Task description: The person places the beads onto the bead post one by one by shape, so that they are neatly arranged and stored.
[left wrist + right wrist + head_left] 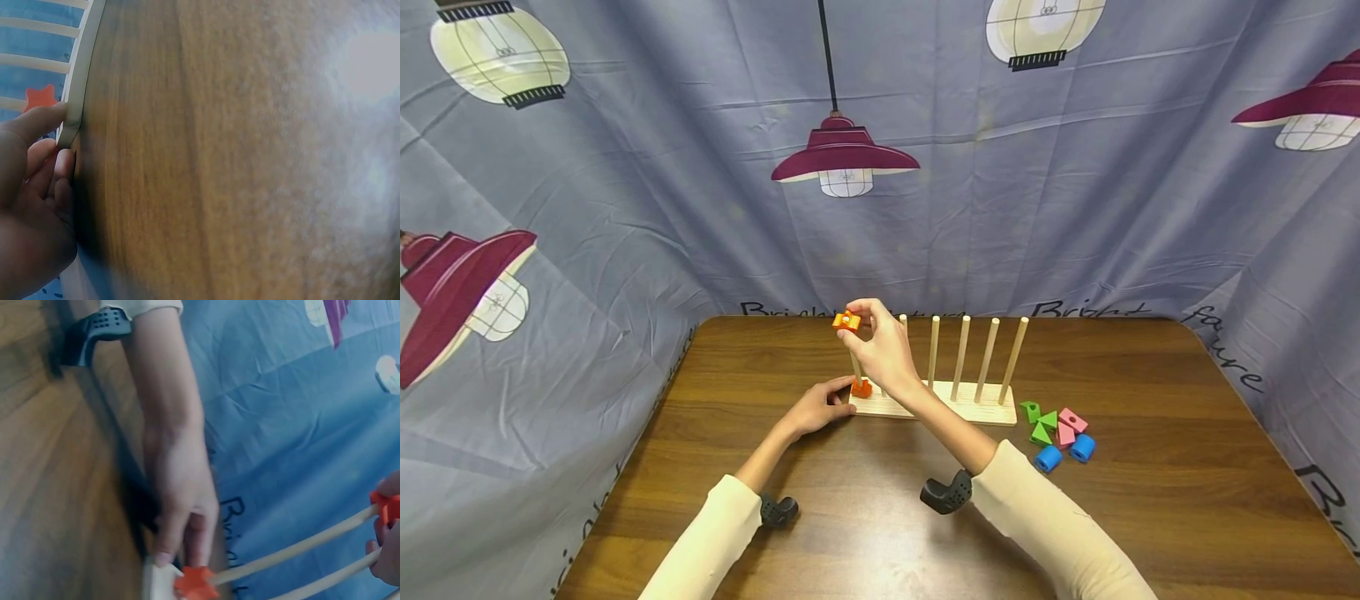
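Observation:
My right hand (886, 350) pinches an orange star-shaped block (847, 322) between thumb and fingers. It holds the block at the top of the leftmost peg (300, 549); I cannot tell whether the peg tip is inside its hole. Low on that same peg, another orange star-shaped block (861, 389) sits against the base of the wooden peg stand (977, 410). With thumb and fingers, my left hand (817, 406) grips the left end of the stand, also seen in the left wrist view as a pale board edge (81, 75). Part of the stand is hidden behind my right hand and forearm.
Right of the stand lie green triangular blocks (1041, 434), pink blocks (1072, 420) and blue cylinders (1082, 448). Several bare pegs (961, 358) rise from the stand. A patterned curtain (880, 233) hangs behind the brown wooden table (1150, 500).

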Demonstrator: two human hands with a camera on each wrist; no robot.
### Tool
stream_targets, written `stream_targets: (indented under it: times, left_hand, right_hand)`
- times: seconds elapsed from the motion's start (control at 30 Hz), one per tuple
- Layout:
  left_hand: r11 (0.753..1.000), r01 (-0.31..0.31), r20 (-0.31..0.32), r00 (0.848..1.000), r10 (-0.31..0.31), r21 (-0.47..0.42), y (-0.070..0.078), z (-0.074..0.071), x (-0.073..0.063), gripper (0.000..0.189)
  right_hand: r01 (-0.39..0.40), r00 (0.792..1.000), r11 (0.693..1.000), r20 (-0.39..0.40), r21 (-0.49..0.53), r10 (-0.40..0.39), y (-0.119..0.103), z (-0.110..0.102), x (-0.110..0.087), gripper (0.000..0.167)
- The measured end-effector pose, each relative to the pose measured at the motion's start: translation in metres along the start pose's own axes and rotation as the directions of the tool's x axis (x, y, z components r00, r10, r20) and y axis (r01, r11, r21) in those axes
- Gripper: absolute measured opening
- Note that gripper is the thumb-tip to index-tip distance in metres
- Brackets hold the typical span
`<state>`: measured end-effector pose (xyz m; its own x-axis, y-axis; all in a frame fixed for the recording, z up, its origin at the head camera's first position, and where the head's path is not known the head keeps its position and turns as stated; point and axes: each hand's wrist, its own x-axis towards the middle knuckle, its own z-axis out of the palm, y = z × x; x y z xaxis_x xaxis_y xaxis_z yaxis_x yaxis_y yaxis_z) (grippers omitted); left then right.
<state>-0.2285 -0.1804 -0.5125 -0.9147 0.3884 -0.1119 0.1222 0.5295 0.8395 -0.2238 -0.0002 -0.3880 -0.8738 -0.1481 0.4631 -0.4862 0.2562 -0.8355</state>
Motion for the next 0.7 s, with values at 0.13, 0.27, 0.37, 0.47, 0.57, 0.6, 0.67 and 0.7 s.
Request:
stream_targets:
  times: [0.13, 0.27, 0.37, 0.47, 0.57, 0.6, 0.67, 0.7]
  left_hand:
    - [1.000, -0.012, -0.008, 1.000, 0.012, 0.021, 0.001, 0.000, -0.001, 0.061]
    - [0.999, -0.016, -0.020, 1.000, 0.016, 0.037, 0.000, 0.000, 0.000, 0.060]
    - [0.999, -0.008, -0.023, 1.000, 0.009, 0.041, 0.000, 0.000, 0.000, 0.061]
    - [0.999, -0.018, -0.026, 0.999, 0.019, 0.051, 0.000, 0.000, 0.000, 0.061]
    - [0.998, -0.030, -0.025, 0.999, 0.031, 0.056, -0.002, 0.000, 0.001, 0.061]
    - [0.998, -0.032, -0.025, 0.999, 0.033, 0.057, -0.002, 0.000, 0.001, 0.061]
    - [0.998, -0.035, -0.023, 0.999, 0.037, 0.052, -0.003, 0.000, 0.002, 0.061]
    - [0.998, -0.040, -0.022, 0.999, 0.041, 0.046, -0.003, 0.000, 0.002, 0.061]
  right_hand:
    - [-0.071, 0.996, 0.996, -0.050, 0.057, 0.074, 0.010, 0.008, -0.007, 0.038]
    - [-0.130, 0.988, 0.986, -0.066, 0.107, 0.137, 0.022, 0.014, -0.013, 0.035]
    - [-0.162, 0.983, 0.981, -0.066, 0.104, 0.169, 0.037, 0.020, -0.020, 0.030]
    - [-0.219, 0.973, 0.970, -0.057, 0.104, 0.226, 0.053, 0.027, -0.029, 0.029]
    - [-0.285, 0.956, 0.954, -0.041, 0.089, 0.290, 0.066, 0.031, -0.038, 0.028]
    - [-0.304, 0.951, 0.948, -0.034, 0.094, 0.308, 0.070, 0.032, -0.041, 0.028]
    - [-0.333, 0.942, 0.938, -0.015, 0.099, 0.336, 0.076, 0.033, -0.045, 0.028]
    - [-0.342, 0.939, 0.934, -0.007, 0.101, 0.345, 0.079, 0.034, -0.046, 0.028]
